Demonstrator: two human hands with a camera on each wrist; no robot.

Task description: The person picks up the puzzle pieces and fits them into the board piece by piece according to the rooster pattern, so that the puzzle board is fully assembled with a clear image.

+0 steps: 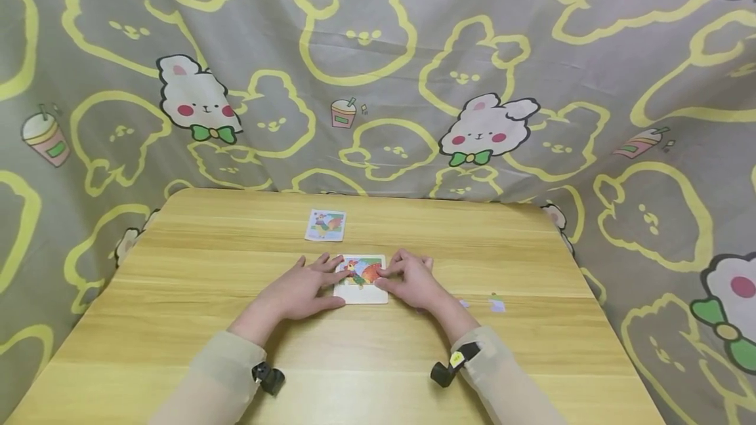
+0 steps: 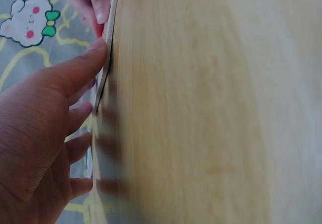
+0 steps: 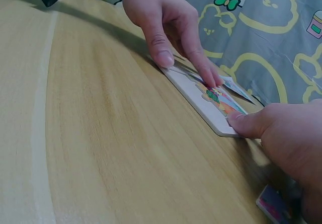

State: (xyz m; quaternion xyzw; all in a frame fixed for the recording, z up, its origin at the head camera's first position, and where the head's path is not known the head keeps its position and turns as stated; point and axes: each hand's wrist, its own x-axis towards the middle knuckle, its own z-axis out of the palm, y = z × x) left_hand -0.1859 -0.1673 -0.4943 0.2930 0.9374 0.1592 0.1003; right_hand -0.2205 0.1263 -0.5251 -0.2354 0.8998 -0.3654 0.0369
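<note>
A jigsaw puzzle board (image 1: 367, 295) lies on the table, its upper part filled with a colourful rooster picture and its lower strip bare white. My left hand (image 1: 300, 289) rests on the board's left side, fingers spread, index fingertip on the picture and thumb at the lower left edge. At the right side, my right hand (image 1: 413, 279) pinches at a red puzzle piece (image 1: 371, 273) of the rooster's tail with thumb and index finger. In the right wrist view the right thumb (image 3: 241, 124) covers the board's near corner, hiding part of the piece.
Behind the board lies a rooster picture card (image 1: 325, 225). Loose puzzle pieces (image 1: 497, 305) lie to the right, some partly hidden by the right forearm. The wooden table (image 1: 366, 372) ends at a patterned curtain (image 1: 378, 97) at the back and sides.
</note>
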